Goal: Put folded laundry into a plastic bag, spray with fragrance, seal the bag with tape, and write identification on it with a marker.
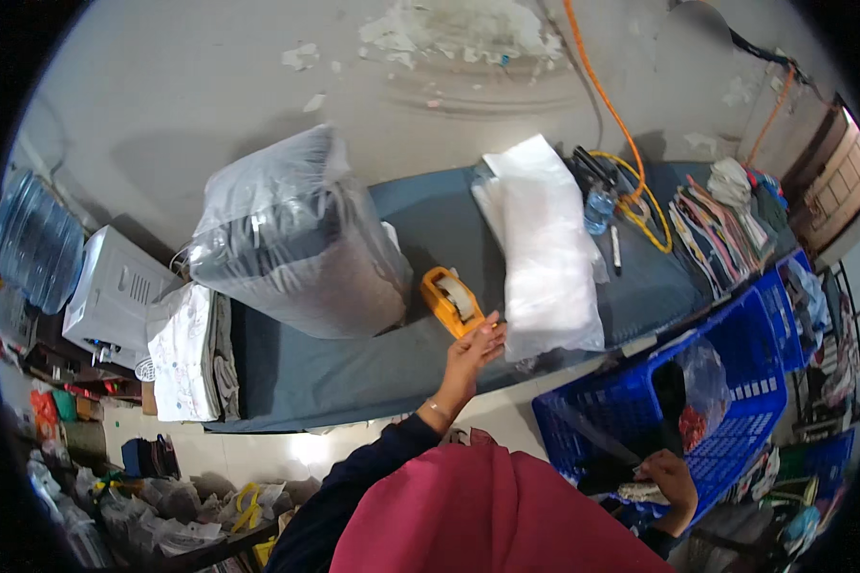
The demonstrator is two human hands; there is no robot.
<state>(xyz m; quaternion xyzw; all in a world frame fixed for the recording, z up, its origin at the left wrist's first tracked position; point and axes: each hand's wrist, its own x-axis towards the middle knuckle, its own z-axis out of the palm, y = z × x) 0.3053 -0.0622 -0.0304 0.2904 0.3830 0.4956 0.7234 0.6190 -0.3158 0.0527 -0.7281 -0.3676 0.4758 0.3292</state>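
My left hand (476,344) is at the near end of an orange tape dispenser (453,301) on the grey-blue covered table (308,387); whether it grips anything is unclear. Right of it lies a stack of clear plastic bags (550,265). A large clear bag packed with folded cloth (301,243) stands to the left of the dispenser. My right hand (666,476) is low at the right, over the near end of a blue plastic basket (742,422), beside dark and pale items; its fingers are bent, and what they hold cannot be made out.
Folded garments (720,229), a water bottle (599,209), a marker (616,249) and an orange cord (605,100) are at the table's right. Folded white cloth (186,351) and a water dispenser (118,294) are left. Plastic-wrapped goods (179,508) lie at lower left.
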